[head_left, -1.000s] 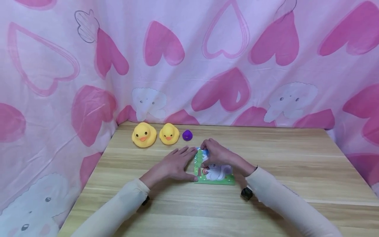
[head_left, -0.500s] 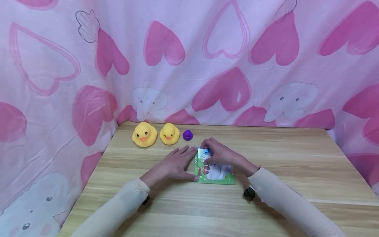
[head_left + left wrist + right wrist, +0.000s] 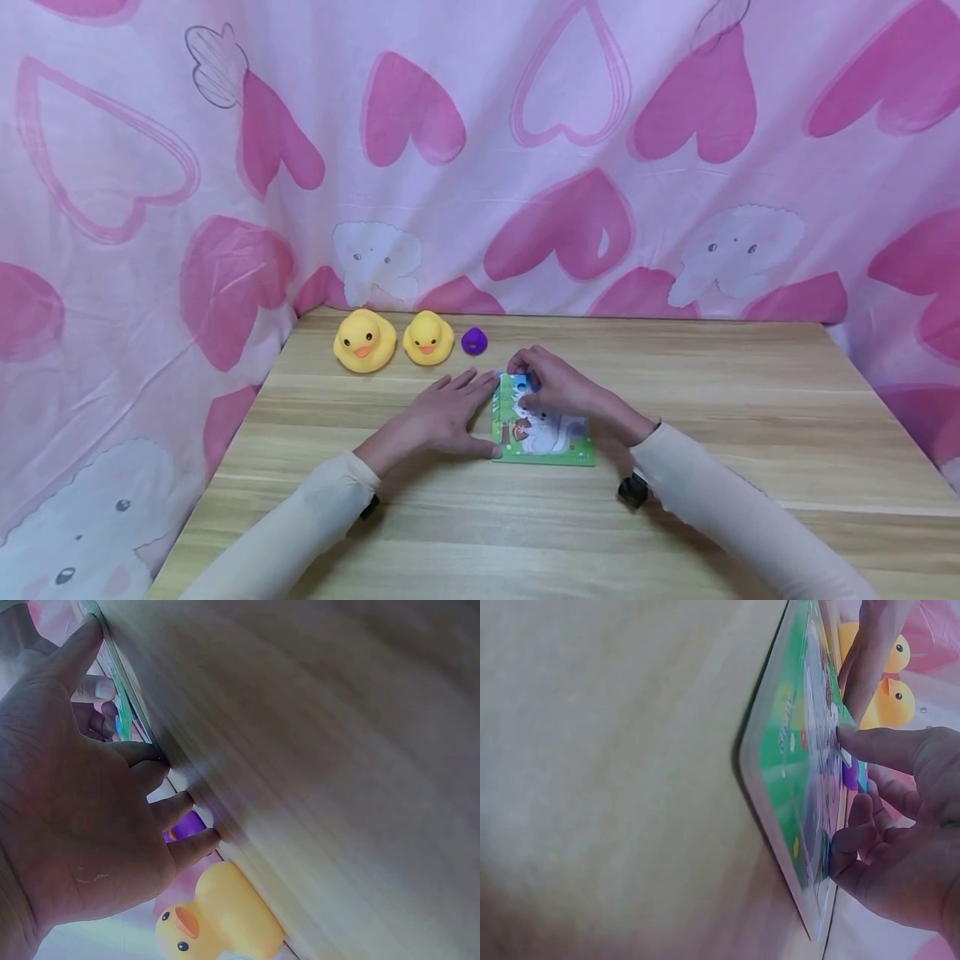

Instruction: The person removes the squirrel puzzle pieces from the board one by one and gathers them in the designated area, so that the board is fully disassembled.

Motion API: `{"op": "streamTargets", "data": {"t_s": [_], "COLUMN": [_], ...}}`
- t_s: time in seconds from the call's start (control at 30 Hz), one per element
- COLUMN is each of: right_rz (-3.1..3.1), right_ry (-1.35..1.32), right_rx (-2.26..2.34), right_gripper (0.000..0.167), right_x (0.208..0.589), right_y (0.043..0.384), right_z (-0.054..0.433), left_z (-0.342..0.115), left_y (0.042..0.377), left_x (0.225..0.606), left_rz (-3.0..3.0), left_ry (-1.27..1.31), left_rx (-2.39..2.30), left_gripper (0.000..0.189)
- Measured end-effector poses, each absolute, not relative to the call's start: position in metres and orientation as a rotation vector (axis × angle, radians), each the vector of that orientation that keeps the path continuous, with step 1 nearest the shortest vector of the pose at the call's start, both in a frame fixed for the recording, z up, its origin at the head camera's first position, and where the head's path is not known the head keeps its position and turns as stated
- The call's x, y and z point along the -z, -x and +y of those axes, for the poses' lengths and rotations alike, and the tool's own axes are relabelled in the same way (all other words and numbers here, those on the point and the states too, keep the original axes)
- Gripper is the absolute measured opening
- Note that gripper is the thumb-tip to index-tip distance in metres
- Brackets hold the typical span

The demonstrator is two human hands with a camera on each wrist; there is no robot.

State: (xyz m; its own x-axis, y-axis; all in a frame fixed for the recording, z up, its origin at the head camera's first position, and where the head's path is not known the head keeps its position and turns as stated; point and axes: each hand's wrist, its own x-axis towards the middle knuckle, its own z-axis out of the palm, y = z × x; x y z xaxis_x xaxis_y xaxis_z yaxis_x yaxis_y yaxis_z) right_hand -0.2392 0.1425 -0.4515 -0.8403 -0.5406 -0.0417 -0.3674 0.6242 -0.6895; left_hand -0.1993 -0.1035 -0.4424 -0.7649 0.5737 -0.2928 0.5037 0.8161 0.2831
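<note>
A flat picture puzzle (image 3: pixel 553 448) with a white, bushy-tailed animal on a green ground lies on the wooden table. My left hand (image 3: pixel 444 419) rests at its left side, fingers spread, thumb at the lower left corner and fingertips near the upper left. My right hand (image 3: pixel 561 387) is over the upper part of the puzzle. In the right wrist view its thumb and fingers pinch a small puzzle piece (image 3: pixel 845 716) with green, white and blue print, tilted up from the board. The hand covers much of the puzzle's upper right.
Behind the puzzle, toward the back left, stand a large yellow rubber duck (image 3: pixel 364 342), a smaller yellow duck (image 3: pixel 428 338) and a little purple duck (image 3: pixel 474 341) in a row. A pink heart-print curtain (image 3: pixel 450 208) hangs along the table's back edge.
The piece under my right hand tilted, flashing pale half a second ago, and its green print shows again now. My right hand has shifted slightly; the left has stayed in place.
</note>
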Motion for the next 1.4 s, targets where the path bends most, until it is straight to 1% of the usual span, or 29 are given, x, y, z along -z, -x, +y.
{"op": "streamTargets", "data": {"t_s": [0.43, 0.73, 1.0, 1.23, 1.4], "right_rz": [2.65, 2.619, 2.649, 2.706, 2.708], "right_ry": [0.725, 0.701, 0.642, 0.519, 0.513], "right_rx": [0.898, 1.071, 1.101, 1.001, 0.944], "right_gripper": [0.049, 0.048, 0.043, 0.046, 0.043], "right_x": [0.456, 0.453, 0.441, 0.445, 0.45], "right_y": [0.245, 0.241, 0.234, 0.227, 0.222], "right_z": [0.147, 0.161, 0.209, 0.262, 0.284], "left_z": [-0.104, -0.104, -0.104, -0.103, -0.103], "left_y": [0.199, 0.199, 0.199, 0.199, 0.198], "left_x": [0.443, 0.443, 0.443, 0.441, 0.44], "left_rz": [2.629, 2.617, 2.619, 2.616, 2.614], "left_ry": [-0.804, -0.796, -0.786, -0.782, -0.789], "left_rx": [-0.28, -0.264, -0.261, -0.264, -0.261], "left_gripper": [0.114, 0.115, 0.115, 0.115, 0.114]}}
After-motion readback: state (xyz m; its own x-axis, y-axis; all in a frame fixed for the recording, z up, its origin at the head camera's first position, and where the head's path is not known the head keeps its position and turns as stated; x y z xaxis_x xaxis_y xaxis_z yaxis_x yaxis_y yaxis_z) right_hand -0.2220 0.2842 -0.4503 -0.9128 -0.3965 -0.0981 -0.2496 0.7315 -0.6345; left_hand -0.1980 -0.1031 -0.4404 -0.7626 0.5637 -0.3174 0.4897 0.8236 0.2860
